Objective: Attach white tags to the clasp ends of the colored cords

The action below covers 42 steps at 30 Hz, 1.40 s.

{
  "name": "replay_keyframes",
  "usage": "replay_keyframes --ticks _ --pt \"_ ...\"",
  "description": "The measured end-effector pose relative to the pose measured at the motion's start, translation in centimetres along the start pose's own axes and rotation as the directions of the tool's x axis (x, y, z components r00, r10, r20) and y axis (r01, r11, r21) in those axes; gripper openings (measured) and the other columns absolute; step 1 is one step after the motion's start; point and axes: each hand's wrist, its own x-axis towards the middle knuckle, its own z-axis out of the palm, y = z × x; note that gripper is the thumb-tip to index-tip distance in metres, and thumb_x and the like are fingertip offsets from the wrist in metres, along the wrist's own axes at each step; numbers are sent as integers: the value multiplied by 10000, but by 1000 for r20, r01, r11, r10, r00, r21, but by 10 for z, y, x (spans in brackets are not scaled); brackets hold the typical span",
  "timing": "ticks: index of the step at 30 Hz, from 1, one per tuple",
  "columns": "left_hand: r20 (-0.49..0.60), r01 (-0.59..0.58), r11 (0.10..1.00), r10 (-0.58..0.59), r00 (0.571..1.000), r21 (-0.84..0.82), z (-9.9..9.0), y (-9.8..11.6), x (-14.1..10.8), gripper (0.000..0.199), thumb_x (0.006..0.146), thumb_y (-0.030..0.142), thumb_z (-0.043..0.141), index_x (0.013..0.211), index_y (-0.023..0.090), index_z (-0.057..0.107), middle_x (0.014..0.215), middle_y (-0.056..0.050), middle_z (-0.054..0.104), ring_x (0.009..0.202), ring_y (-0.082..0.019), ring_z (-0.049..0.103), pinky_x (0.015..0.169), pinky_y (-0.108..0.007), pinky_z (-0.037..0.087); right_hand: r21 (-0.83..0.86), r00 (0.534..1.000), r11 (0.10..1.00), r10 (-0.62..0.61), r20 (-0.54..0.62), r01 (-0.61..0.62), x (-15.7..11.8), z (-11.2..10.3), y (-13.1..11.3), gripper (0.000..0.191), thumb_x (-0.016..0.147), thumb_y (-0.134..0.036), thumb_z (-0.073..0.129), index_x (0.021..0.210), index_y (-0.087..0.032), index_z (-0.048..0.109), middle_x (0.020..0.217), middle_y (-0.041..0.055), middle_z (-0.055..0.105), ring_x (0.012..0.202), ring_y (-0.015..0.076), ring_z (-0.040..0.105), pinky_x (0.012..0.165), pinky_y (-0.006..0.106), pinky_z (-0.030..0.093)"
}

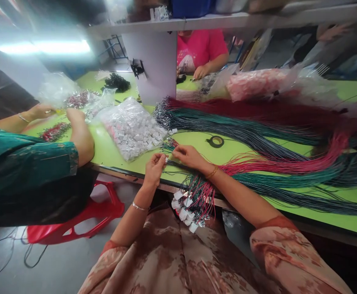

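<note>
Pinched in my left hand (155,166) is a small white connector housing (166,159), close to the table's near edge. Just to its right, my right hand (188,156) has its fingers bent together over the wire ends (170,143); whether a wire is between the fingertips is hidden. Long bundles of red wires (288,164), green wires (288,179) and black wires (288,194) run rightward from there. Below my right wrist, a bunch of wires with white connectors (186,208) hangs over the edge. A clear bag of white connectors (135,130) lies beyond my left hand.
A roll of black tape (216,141) lies on the green table (193,141). More dark red wires (242,112) lie behind. At left, a co-worker in a green sleeve (59,157) works near a red stool (105,208). Across the table sits a person in a pink shirt (201,49).
</note>
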Motion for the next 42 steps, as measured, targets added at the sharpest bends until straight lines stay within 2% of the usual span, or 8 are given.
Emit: replay_keyframes --ticks 2,5,9,15,19,24,34,42 --pt "2 -22 996 22 1000 82 -4 2 8 308 680 404 782 786 159 629 632 30 575 528 -61 439 503 -188 325 -162 997 985 52 -50 -59 10 -7 12 195 872 -287 499 862 -150 638 783 41 651 677 141 521 627 245 366" --pt "76 -3 958 -20 997 286 -15 4 17 251 688 351 770 724 155 617 524 53 493 474 -59 375 458 -189 233 -467 989 872 116 -90 -145 20 -12 24 182 852 -269 559 948 -155 663 962 118 674 819 203 571 661 282 364" --pt "159 -40 911 -28 987 409 -27 5 11 211 698 323 758 741 156 636 491 66 444 446 -57 325 448 -198 179 -548 989 824 140 -47 -143 21 -12 28 221 914 -263 472 967 -171 665 1000 125 677 849 219 576 674 299 358" --pt "79 -73 967 55 995 246 -17 15 -3 228 712 333 770 805 158 658 574 37 525 496 -63 396 471 -194 272 -399 985 908 72 -155 -129 16 -22 26 181 899 -241 450 918 -145 602 848 101 665 717 189 525 657 296 341" --pt "125 21 999 -25 992 32 -5 19 -3 242 705 336 778 778 162 627 781 -15 649 577 -62 483 533 -186 380 -74 972 994 61 -226 -79 22 -25 15 102 811 -239 511 817 -155 569 735 22 618 633 131 469 617 255 353" --pt "127 119 983 -101 987 -140 2 17 -3 213 729 294 760 801 172 601 815 -10 652 605 -54 507 571 -176 414 213 985 977 11 -172 26 27 -20 -11 133 771 -281 540 766 -151 569 709 -5 578 636 104 460 613 234 371" --pt "142 198 932 -161 977 -305 11 13 -6 130 802 244 694 827 172 588 854 -18 654 654 -68 539 622 -196 447 242 993 967 101 -63 -83 -8 -15 -12 147 718 -286 545 689 -148 585 589 -32 523 553 84 404 548 222 322" --pt "174 204 925 -155 973 -319 14 13 -7 182 774 250 744 824 157 595 860 -29 667 653 -66 545 601 -186 442 200 990 972 133 -37 -123 -11 -16 -11 141 688 -279 520 623 -156 539 571 -40 496 540 76 377 533 220 291"
